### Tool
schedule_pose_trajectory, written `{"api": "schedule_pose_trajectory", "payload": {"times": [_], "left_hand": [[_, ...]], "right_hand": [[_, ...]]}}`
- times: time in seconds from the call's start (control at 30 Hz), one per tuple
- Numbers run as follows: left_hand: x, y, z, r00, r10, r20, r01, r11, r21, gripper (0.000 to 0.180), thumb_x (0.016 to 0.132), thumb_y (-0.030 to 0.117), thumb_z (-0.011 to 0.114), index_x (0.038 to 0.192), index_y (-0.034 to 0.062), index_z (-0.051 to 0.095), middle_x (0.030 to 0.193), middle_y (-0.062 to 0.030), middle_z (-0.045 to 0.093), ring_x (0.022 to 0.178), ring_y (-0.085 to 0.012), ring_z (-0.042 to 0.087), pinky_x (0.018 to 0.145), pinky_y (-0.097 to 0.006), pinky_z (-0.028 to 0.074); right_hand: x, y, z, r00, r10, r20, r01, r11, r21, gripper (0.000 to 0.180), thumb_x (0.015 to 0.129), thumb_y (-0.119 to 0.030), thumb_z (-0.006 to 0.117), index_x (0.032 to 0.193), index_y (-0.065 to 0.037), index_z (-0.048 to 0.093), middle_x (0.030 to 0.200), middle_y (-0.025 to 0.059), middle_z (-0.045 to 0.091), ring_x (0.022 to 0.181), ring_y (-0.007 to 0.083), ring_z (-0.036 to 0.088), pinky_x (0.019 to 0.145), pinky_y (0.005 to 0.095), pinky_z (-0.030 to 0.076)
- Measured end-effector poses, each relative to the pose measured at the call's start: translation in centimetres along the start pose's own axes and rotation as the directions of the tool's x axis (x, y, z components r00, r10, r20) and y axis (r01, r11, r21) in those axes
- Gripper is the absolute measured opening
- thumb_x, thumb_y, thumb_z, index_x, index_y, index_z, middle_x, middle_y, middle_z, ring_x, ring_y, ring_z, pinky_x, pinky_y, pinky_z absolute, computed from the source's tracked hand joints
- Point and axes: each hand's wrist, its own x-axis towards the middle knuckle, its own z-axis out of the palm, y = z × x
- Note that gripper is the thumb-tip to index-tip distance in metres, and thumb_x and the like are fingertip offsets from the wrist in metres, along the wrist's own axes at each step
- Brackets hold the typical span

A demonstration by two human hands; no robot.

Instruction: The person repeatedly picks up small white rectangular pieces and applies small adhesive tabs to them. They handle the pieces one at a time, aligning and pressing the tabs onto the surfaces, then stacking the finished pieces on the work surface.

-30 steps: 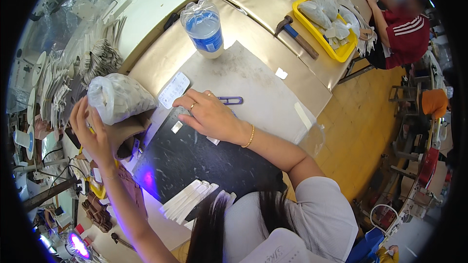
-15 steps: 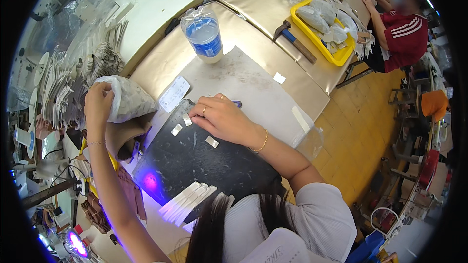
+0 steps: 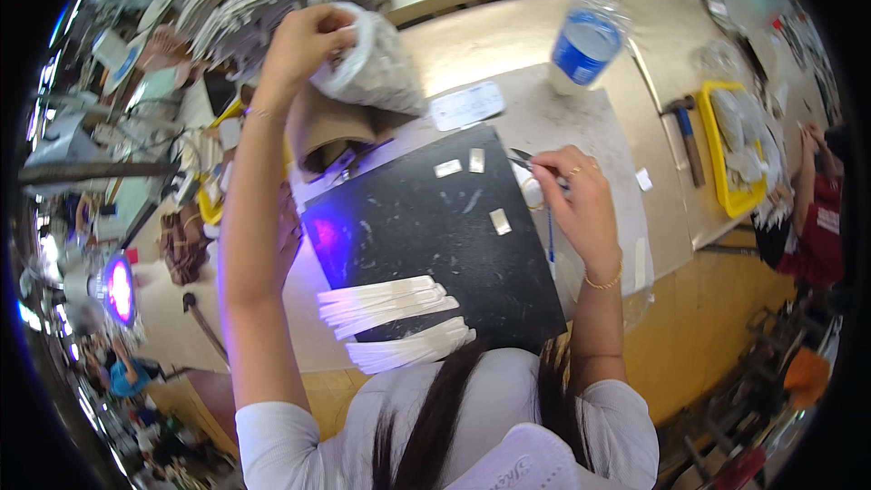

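At the upper left my left hand [image 3: 308, 47] is closed at the mouth of a clear plastic bag [image 3: 390, 73] filled with small pale pieces; its fingertips are partly hidden by the rim. My right hand [image 3: 581, 204], right of the black mat [image 3: 413, 227], is closed around a slim tool with a dark pointed tip [image 3: 521, 156]; the fingers cover most of it. On the mat lie three small pale pieces: one [image 3: 447, 168] near the top edge, another [image 3: 477, 160] beside it, a third [image 3: 500, 221] lower down. White strips [image 3: 390, 304] lie fanned along the mat's near edge.
Beneath the bag is a brown curved holder [image 3: 331, 132]. A white label card [image 3: 466, 106] and a plastic bottle with a blue band [image 3: 587, 45] stand beyond the mat. A hammer [image 3: 689, 141] and a yellow tray [image 3: 717, 150] lie right, near another person in red [image 3: 821, 227].
My right hand has left the small pieces on the mat and moved right, off its edge, where the dark tip now shows. The left hand stays at the bag. The view has turned.
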Motion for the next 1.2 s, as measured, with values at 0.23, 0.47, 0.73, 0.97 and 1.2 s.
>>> {"api": "schedule_pose_trajectory", "payload": {"times": [0.23, 0.47, 0.73, 0.97, 1.2], "left_hand": [[-0.2, 0.9, -0.7, 0.999, 0.000, -0.040, 0.003, 0.997, 0.082, 0.023, 0.088, 0.023, 0.076, 0.096, 0.0019, 0.076, 0.076, -0.0003, 0.068, 0.065, -0.0064, 0.059, 0.059, -0.023, 0.046], [-0.9, 2.1, -0.7, 0.993, -0.003, -0.121, 0.010, 0.998, 0.054, 0.017, 0.086, 0.014, 0.074, 0.083, -0.0031, 0.074, 0.064, -0.0037, 0.065, 0.054, -0.0081, 0.057, 0.050, -0.025, 0.045], [-1.3, 1.7, 0.0, 0.989, -0.115, -0.097, 0.118, 0.993, 0.022, 0.027, 0.091, 0.019, 0.072, 0.078, -0.0051, 0.069, 0.062, -0.0064, 0.065, 0.054, -0.0119, 0.063, 0.051, -0.028, 0.049], [-1.6, 2.3, -0.1, 0.984, -0.116, -0.138, 0.109, 0.993, -0.054, 0.028, 0.093, 0.020, 0.069, 0.083, -0.0060, 0.068, 0.066, -0.0083, 0.066, 0.058, -0.0123, 0.062, 0.055, -0.030, 0.050], [-2.8, 2.1, -1.0, 0.914, -0.105, -0.391, 0.065, 0.991, -0.114, 0.024, 0.091, 0.025, 0.075, 0.099, 0.0021, 0.075, 0.079, -0.0011, 0.068, 0.072, -0.0068, 0.059, 0.066, -0.021, 0.047]], "right_hand": [[-0.5, 0.0, 0.0, 0.994, 0.110, 0.015, -0.110, 0.994, -0.008, 0.005, 0.090, -0.005, 0.068, 0.094, -0.002, 0.069, 0.086, 0.0087, 0.067, 0.077, 0.0231, 0.061, 0.077, 0.0339, 0.045], [-0.4, -0.2, -0.3, 0.991, 0.137, -0.002, -0.137, 0.990, 0.021, 0.007, 0.093, -0.005, 0.066, 0.098, 0.001, 0.068, 0.088, 0.0092, 0.067, 0.079, 0.0183, 0.065, 0.073, 0.0283, 0.050], [-1.0, 0.0, 0.2, 0.983, 0.171, 0.063, -0.170, 0.985, -0.023, 0.008, 0.094, -0.005, 0.066, 0.099, 0.001, 0.068, 0.088, 0.0089, 0.066, 0.078, 0.0180, 0.062, 0.074, 0.0282, 0.049], [0.0, 0.0, 0.9, 0.987, 0.142, 0.072, -0.140, 0.990, -0.031, 0.007, 0.091, -0.004, 0.068, 0.098, -0.001, 0.069, 0.086, 0.0079, 0.066, 0.079, 0.0208, 0.060, 0.073, 0.0309, 0.048], [1.1, -0.8, 1.2, 0.991, 0.103, 0.091, -0.099, 0.994, -0.045, 0.007, 0.089, -0.004, 0.069, 0.097, -0.004, 0.069, 0.085, 0.0068, 0.066, 0.076, 0.0224, 0.058, 0.076, 0.0325, 0.045]]}}
